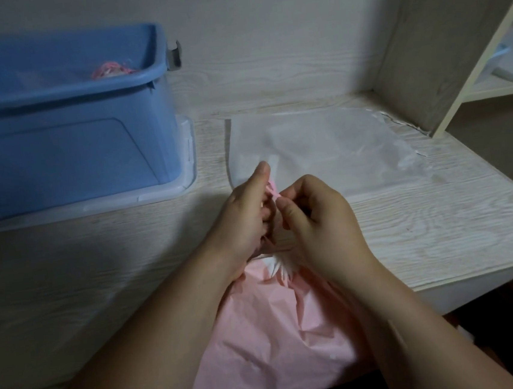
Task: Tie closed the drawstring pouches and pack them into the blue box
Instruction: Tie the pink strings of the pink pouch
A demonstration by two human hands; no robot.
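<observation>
Fingers of the right hand (317, 219) are curled together and pinch a thin pink drawstring (272, 189). The left hand (247, 214) faces it, fingers closed on the same cord and thumb raised. The two hands are almost touching, just above the desk (99, 272).

Directly below the hands, at six o'clock, lies the pink pouch (281, 333). Its gathered neck (282, 265) shows white pleats between the wrists, and its body spreads over the near edge of the desk, between the forearms.

At one o'clock from the hands a clear plastic bag (322, 147) lies flat on the desk, its near edge just beyond the fingertips.

At ten o'clock, well apart from the hands, stands the blue box (68, 143) — open-topped and seated on a clear lid (185, 182). Pink cords (111, 71) show over its rim; what they are tied to cannot be told.

At two o'clock a pale shelf unit (454, 49) closes off the desk — its contents are too blurred to name.
</observation>
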